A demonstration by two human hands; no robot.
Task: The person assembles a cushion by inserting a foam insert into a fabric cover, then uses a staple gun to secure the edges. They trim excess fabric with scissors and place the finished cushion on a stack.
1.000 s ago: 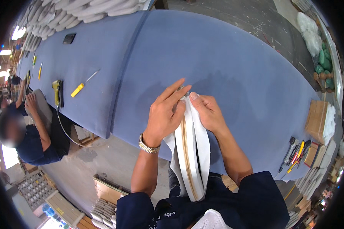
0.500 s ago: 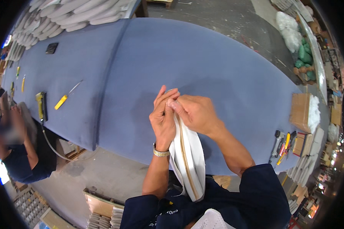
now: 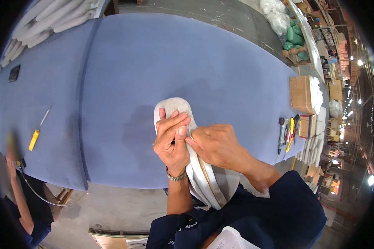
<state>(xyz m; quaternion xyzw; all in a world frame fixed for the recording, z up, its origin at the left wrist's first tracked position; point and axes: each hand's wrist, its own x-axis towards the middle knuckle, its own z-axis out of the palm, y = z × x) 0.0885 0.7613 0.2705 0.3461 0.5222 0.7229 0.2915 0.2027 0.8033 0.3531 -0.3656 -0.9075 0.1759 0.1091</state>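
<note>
Rounded and light grey, the end of the padded piece (image 3: pixel 173 104) has come into sight beyond the fingers since half a second ago, and the whole head view has swung, so that the tabletop and its tools sit further left of the grip. In that view, the left hand (image 3: pixel 171 139) comes up almost straight from the lower edge, a metal-banded watch (image 3: pixel 176 177) at its wrist, its fingers laid bent across the grey end and its thumb raised against them. Just beside it, the right hand (image 3: pixel 214 143) reaches in on a slant from the lower right, knuckles up, fingers curled in, thumb pointing toward the left thumb. Both hands are closed on the padded piece, the right one pinching at its near side; exactly what lies between the fingertips is hidden. From the grip, the piece runs back toward the wearer's body, showing white edging (image 3: pixel 198 174) and a narrow brownish strip (image 3: pixel 207 178) along its length. Beneath and beyond the grip spreads the blue table (image 3: pixel 124 62); well to its left lies a yellow-handled screwdriver (image 3: pixel 34 140), and well to its right a cluster of hand tools (image 3: pixel 291 133) near an open cardboard box (image 3: pixel 301 94).
</note>
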